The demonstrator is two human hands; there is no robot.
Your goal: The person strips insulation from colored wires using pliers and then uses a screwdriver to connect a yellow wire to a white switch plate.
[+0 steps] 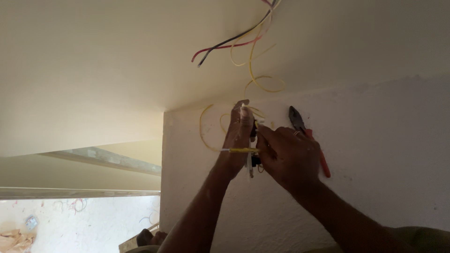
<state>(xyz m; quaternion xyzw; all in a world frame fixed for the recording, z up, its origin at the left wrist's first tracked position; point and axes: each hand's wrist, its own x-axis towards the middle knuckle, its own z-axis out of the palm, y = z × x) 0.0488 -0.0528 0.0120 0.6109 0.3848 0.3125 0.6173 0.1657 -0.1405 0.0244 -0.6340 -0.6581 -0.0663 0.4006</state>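
Observation:
Both hands are raised against a white wall just under the ceiling. My left hand (238, 136) presses a small dark fitting (253, 159) to the wall, fingers closed around it. My right hand (288, 152) holds red-handled pliers (309, 138), whose dark jaws point up past the knuckles, and also pinches a thin yellow-handled screwdriver (239, 150) that lies level across my left hand. Yellow wires (205, 133) loop around the hands. The fitting is mostly hidden between the two hands.
A bundle of red, black and yellow wires (234, 44) hangs out of the ceiling above. The wall corner (162, 159) runs down at the left. Beyond it, a ledge (101, 157) and a lower wall with scraps of wire (77, 204) are visible.

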